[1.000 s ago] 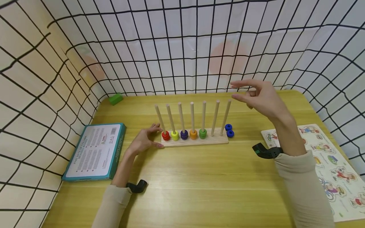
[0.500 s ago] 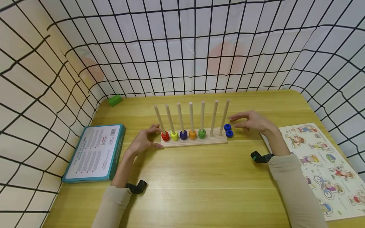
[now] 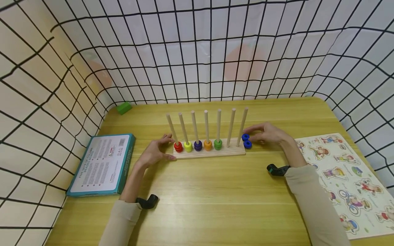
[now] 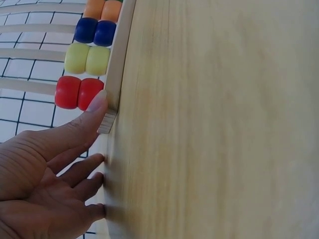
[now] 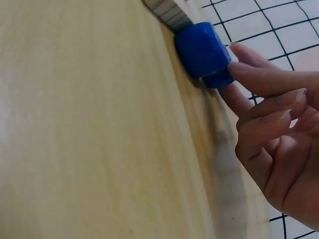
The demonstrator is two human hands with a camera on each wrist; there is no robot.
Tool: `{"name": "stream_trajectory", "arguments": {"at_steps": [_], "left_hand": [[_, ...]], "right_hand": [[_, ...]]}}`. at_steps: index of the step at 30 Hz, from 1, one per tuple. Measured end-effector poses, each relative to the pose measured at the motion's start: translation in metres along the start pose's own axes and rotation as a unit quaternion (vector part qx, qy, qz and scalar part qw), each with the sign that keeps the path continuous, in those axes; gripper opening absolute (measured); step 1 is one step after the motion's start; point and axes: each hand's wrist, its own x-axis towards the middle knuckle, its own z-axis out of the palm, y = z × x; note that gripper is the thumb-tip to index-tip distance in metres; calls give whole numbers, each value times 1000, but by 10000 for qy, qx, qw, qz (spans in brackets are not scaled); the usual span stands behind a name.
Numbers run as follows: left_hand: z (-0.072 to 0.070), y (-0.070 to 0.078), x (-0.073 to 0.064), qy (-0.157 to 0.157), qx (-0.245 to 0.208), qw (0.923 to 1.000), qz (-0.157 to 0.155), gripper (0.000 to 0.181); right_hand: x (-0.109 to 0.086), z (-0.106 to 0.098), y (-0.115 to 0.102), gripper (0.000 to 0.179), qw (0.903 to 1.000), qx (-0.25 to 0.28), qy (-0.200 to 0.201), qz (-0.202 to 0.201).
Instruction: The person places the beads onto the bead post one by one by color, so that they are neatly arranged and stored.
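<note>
In the head view, a wooden bead rack [image 3: 212, 155] with several upright pegs stands mid-table. Red beads [image 3: 178, 147], yellow beads [image 3: 188, 147], dark blue beads [image 3: 198, 146], orange beads [image 3: 208, 145] and green beads [image 3: 218, 145] sit low on the left pegs; the two right pegs are bare. My left hand [image 3: 154, 152] grips the rack's left end, thumb in front and fingers behind. Beyond its right end lie two blue beads [image 3: 247, 144]. My right hand [image 3: 269, 133] pinches the farther blue bead [image 3: 245, 137] between thumb and index finger; the other fingers curl in the right wrist view.
On the left lies a teal-edged box [image 3: 101, 164] with printed text. A green block [image 3: 124, 108] rests at the back left. An illustrated puzzle board [image 3: 351, 184] lies to the right, partly under the right sleeve. Black netting [image 3: 210, 64] surrounds the table's back and sides.
My right hand has come down from above the right peg to the blue beads, and its fingertips have closed in on the farther one. My left hand stays on the rack's end.
</note>
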Motion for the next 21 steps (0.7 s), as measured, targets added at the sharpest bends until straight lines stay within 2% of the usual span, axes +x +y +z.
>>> {"name": "stream_trajectory", "arguments": {"at_steps": [8,21], "left_hand": [[0,2,0,-30,-96,9999,37,68],[0,1,0,-36,-34,10000,46,69]], "right_hand": [[4,3,-1,38,9995,-265,101,155],[1,3,-2,41,9991,-219,303,188]]}}
